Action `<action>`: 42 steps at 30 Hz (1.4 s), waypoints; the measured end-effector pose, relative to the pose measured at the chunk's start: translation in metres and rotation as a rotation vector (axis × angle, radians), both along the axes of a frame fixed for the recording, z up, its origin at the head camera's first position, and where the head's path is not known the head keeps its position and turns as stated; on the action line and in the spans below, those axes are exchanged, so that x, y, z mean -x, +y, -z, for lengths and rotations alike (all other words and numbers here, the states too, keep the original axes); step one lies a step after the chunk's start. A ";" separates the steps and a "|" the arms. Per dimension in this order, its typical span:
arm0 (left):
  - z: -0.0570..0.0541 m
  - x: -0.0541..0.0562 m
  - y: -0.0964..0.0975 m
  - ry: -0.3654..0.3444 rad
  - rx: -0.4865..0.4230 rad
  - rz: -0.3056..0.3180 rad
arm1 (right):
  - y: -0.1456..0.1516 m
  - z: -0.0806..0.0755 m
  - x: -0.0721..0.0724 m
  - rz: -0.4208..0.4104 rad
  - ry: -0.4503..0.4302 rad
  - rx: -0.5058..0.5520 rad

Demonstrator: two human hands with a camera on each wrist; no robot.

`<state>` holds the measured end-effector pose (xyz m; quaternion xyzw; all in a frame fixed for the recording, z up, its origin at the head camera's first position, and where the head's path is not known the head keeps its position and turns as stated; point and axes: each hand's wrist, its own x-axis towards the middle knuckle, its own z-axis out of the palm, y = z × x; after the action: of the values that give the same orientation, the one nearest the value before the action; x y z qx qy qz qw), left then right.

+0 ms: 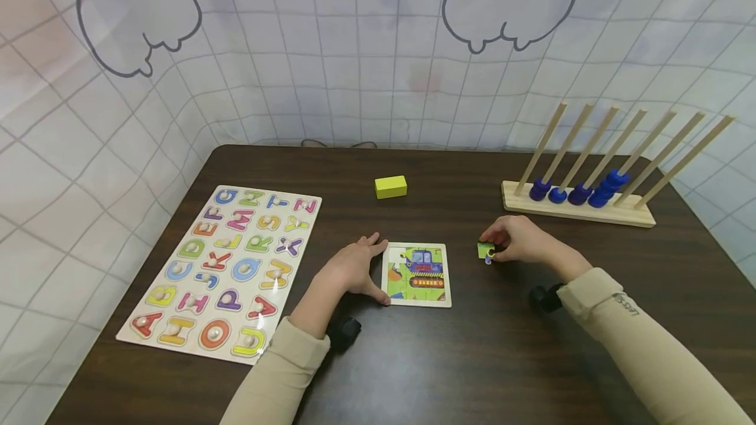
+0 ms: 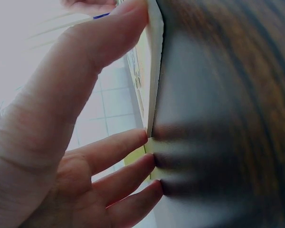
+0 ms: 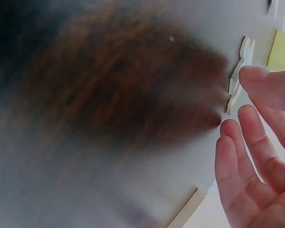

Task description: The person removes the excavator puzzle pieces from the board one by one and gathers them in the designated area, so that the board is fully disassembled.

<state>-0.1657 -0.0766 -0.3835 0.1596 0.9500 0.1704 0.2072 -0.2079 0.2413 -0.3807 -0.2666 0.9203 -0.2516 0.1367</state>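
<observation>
A square jigsaw puzzle (image 1: 418, 274) of a digger on green lies on the dark table, with a pale gap at its upper left. My left hand (image 1: 351, 270) spans the puzzle's left side. In the left wrist view its thumb (image 2: 115, 33) rests on the frame's edge, and the nearly straight fingers (image 2: 121, 147) reach the far corner and the tabletop. To the right of the puzzle, my right hand (image 1: 520, 240) pinches a green puzzle piece (image 1: 485, 252) between thumb and fingers. The piece (image 3: 241, 71) shows beside the thumb tip in the right wrist view.
An alphabet peg board (image 1: 201, 300) lies at the left. Behind the puzzle sits a yellow block (image 1: 391, 187). A wooden base with upright rods (image 1: 575, 210) stands at the back right, with blue and purple beads on some rods. A tiled-pattern curtain (image 1: 354, 51) hangs behind the table.
</observation>
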 end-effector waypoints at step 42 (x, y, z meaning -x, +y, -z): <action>0.003 -0.001 0.000 0.003 -0.018 0.006 | -0.063 0.002 -0.012 -0.095 0.064 0.067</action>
<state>-0.1651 -0.0766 -0.3863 0.1648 0.9483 0.1781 0.2047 -0.1960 0.1785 -0.3830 -0.3223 0.9015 -0.2670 0.1100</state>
